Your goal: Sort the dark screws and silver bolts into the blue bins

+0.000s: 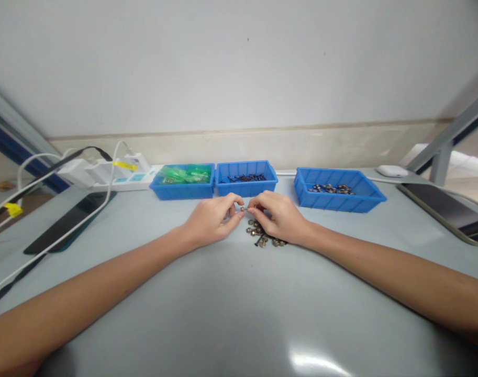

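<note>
My left hand (212,222) and my right hand (280,215) meet above the table, fingertips almost touching. Between them is a small brass-coloured metal fitting (242,209), with a thin shank like a screw's pointing right. The left thumb and forefinger close on the fitting's left side. On the shank side, my right thumb and forefinger are pinched together; its end is hidden by them. Below and partly under the right hand lies a loose pile of brass-coloured fittings (263,243), with a dark screw (258,241) at its near left edge.
Along the wall stand a blue bin (182,191) with green plastic bags, another blue bin (247,188) of dark screws, and a third blue bin (336,202) of metal parts. A power strip (139,180) with cables and a phone (69,222) lie left; a dark-screened device (445,209) lies right.
</note>
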Tool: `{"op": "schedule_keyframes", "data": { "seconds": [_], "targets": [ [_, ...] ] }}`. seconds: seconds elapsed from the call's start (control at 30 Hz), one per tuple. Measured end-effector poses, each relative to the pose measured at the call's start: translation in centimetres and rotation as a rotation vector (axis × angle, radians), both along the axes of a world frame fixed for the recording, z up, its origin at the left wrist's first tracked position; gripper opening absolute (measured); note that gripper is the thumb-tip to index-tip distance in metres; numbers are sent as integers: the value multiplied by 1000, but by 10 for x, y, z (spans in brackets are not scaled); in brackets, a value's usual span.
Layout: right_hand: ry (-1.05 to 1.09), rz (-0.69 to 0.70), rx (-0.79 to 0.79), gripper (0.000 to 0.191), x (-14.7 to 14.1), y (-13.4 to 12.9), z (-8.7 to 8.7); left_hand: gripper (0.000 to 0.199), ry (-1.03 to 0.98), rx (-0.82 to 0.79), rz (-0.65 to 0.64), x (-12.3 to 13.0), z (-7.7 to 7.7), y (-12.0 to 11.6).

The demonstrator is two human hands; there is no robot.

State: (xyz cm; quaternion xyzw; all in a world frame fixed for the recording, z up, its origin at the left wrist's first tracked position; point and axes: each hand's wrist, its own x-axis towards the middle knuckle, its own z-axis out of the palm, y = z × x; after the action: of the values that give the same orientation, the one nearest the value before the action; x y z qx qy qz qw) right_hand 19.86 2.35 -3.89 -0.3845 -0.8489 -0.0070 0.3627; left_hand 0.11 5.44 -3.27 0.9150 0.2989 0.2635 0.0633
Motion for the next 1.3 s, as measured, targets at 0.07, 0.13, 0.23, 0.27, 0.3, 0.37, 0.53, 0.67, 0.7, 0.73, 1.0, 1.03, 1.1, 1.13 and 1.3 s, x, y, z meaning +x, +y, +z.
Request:
{"op": "schedule_keyframes", "data": {
  "seconds": [0.07, 0.13, 0.23, 0.27, 0.3, 0.37, 0.53, 0.67, 0.7, 0.73, 1.0, 1.03, 1.1, 1.13, 1.3],
  "targets": [
    [0, 2, -3, 10, 0, 0, 0, 16, -8, 0, -8, 0, -1, 0],
    [-3, 13, -6, 10, 0, 1, -1, 13, -7, 4, -15, 0, -1, 0],
    [-4, 27, -7, 9, 0, 1, -1, 10, -4, 10, -15, 0, 0, 0],
    [-4, 30, -7, 9, 0, 1, -1, 10, -6, 11, -13, 0, 0, 0],
    [-5, 31, -7, 8, 0, 1, 0, 10, -7, 11, -10, 0, 1, -1],
    [-8, 33, -3, 8, 0, 1, 0, 11, -7, 6, -5, -1, 1, -1],
    [-16, 30, 19, 7, 0, 1, -1, 13, 6, -9, -2, -1, 3, -2],
    [-22, 26, 26, 7, 1, 1, -1, 14, 4, -13, -2, -1, 3, -2],
    [-23, 27, 23, 7, 1, 1, -1, 14, 5, -11, -3, -1, 3, -2],
    [-23, 28, 19, 7, 1, 1, -1, 14, 5, -7, -3, 0, 3, -2],
    [-23, 26, 30, 8, 1, 1, -1, 15, 17, 12, -7, 0, 3, -2],
    [-23, 27, 25, 8, 1, 1, -1, 15, 18, 11, -6, 0, 3, -2],
    [-21, 27, 17, 9, 1, 1, -1, 16, 17, 9, -6, 0, 3, -2],
    [-19, 27, 16, 9, 1, 0, -1, 16, 16, 7, -6, 0, 3, -2],
    [-5, 21, 7, 10, 0, 0, -1, 16, 1, -4, -6, 0, 1, -1]
  ]
}}
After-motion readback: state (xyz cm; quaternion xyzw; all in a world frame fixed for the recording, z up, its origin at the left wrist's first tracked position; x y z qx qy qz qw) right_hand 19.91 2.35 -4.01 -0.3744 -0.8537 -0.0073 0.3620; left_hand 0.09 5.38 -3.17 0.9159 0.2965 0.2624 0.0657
